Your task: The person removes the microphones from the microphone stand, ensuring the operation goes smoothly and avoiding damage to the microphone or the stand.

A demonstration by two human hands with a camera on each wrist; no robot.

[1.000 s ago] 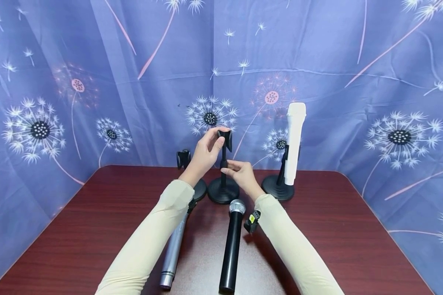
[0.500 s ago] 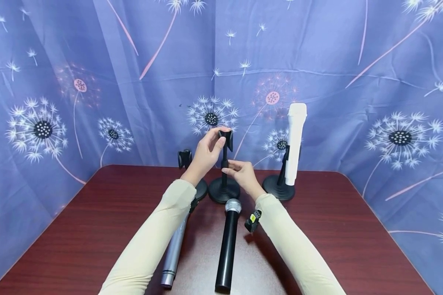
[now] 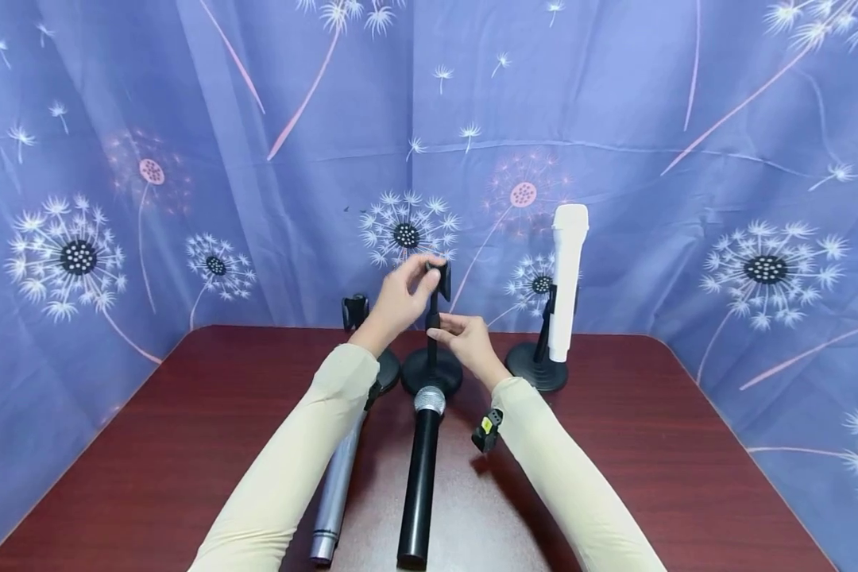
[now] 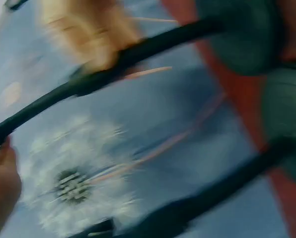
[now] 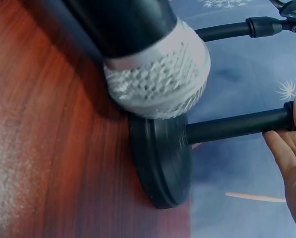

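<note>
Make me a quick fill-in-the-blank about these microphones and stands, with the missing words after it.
The right hand grips the middle stand lower than the ____ hand.
Counting that one, the table bears ____ stands.
The mounted microphone is ____ in colour.
In the head view, the black microphone lies to the ____ of the silver microphone.

Missing words: left; three; white; right.

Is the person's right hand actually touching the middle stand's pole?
Touching: the right wrist view shows the right hand pinching the pole at the frame's right edge, no gap.
</note>
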